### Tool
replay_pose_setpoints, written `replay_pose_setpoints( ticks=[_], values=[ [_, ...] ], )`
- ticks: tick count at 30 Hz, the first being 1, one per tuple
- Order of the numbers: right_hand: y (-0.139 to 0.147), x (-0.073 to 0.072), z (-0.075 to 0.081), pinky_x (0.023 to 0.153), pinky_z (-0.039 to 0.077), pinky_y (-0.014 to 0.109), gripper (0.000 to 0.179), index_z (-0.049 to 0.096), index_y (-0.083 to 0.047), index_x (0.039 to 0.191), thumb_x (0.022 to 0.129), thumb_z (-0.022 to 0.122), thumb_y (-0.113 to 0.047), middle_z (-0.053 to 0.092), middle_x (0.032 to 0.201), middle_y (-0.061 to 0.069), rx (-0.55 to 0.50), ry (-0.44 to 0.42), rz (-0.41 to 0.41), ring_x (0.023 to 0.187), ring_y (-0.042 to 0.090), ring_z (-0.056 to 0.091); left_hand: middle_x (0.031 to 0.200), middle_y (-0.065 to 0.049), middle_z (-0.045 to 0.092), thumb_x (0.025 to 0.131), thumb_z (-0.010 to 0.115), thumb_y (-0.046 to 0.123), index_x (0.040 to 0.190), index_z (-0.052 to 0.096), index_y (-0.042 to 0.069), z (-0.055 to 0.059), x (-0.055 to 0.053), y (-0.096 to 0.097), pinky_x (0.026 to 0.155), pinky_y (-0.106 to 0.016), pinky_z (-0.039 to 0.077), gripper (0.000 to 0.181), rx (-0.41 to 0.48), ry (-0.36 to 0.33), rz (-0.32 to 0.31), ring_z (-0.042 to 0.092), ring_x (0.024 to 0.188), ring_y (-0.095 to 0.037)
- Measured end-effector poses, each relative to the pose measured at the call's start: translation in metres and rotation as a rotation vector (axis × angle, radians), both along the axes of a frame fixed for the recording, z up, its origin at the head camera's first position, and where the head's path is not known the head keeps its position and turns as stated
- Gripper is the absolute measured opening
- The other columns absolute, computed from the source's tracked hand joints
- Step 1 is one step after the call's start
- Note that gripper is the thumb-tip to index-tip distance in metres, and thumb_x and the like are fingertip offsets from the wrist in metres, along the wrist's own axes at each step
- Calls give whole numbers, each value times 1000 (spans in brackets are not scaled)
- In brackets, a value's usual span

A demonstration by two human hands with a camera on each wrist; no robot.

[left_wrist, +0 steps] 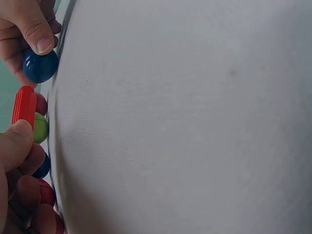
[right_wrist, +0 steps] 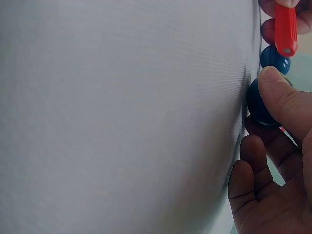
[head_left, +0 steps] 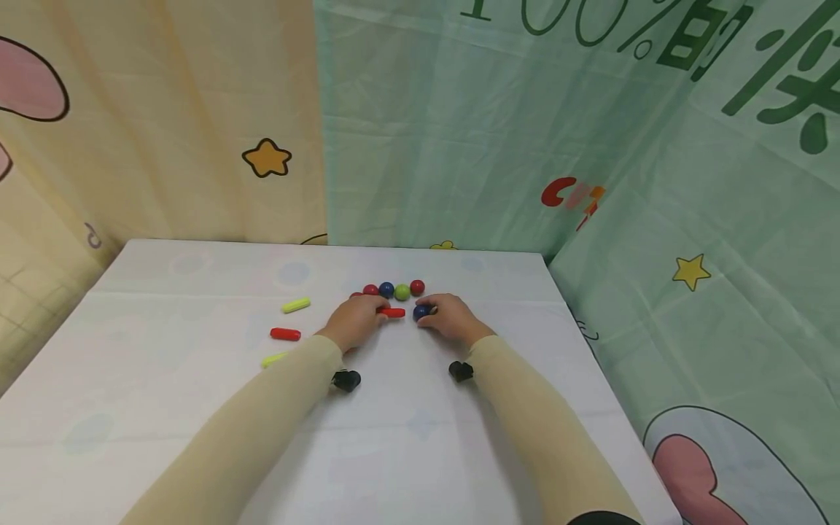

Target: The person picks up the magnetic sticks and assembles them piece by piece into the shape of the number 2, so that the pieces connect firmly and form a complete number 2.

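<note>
My left hand [head_left: 355,321] pinches a red ridged stick [head_left: 394,313] between thumb and fingers, its free end pointing right. Facing it, my right hand [head_left: 451,319] holds a dark blue ball [head_left: 421,312] by thumb and forefinger, the other fingers loosely bent in the right wrist view. A small gap separates stick and ball in the head view. Just beyond the hands lies a row of balls: a red ball [head_left: 417,287], a green ball [head_left: 402,292], another blue ball [head_left: 386,290] and a red ball [head_left: 370,289]. Part of the row is hidden behind my left hand.
On the white table [head_left: 164,292] left of my left arm lie a yellow-green stick [head_left: 296,305], a red stick [head_left: 285,334] and another yellow-green stick [head_left: 273,359], partly covered by the sleeve. Printed curtains [head_left: 433,146] hang behind and right of the table.
</note>
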State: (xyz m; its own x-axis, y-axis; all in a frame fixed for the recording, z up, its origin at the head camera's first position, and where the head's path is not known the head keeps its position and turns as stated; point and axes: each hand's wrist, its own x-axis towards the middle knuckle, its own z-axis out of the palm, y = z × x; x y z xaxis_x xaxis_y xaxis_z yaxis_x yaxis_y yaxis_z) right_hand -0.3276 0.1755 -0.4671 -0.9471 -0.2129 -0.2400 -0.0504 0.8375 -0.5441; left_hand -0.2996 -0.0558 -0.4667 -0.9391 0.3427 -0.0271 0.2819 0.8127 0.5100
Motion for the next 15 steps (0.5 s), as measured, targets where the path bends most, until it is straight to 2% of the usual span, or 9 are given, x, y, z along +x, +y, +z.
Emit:
replay_pose_setpoints(
  ticks=[6, 15],
  values=[
    [0, -1, -1, 115, 49, 46, 50, 65, -20, 144, 96, 79, -26, 65, 143, 8, 1, 12, 23, 125, 27, 61, 133, -8, 71, 104, 68, 25, 137, 68, 12, 0, -2, 6, 112, -51, 50, 36, -1, -5, -1, 65, 121, -29],
    [-2, 0, -1, 114, 49, 45, 49, 67, -20, 142, 95, 80, -25, 66, 140, 7, -2, 23, 31, 121, 26, 61, 131, -7, 72, 104, 69, 27, 137, 68, 13, -7, -6, 14, 111, -50, 51, 36, -4, -8, 2, 65, 119, -28]
  ],
)
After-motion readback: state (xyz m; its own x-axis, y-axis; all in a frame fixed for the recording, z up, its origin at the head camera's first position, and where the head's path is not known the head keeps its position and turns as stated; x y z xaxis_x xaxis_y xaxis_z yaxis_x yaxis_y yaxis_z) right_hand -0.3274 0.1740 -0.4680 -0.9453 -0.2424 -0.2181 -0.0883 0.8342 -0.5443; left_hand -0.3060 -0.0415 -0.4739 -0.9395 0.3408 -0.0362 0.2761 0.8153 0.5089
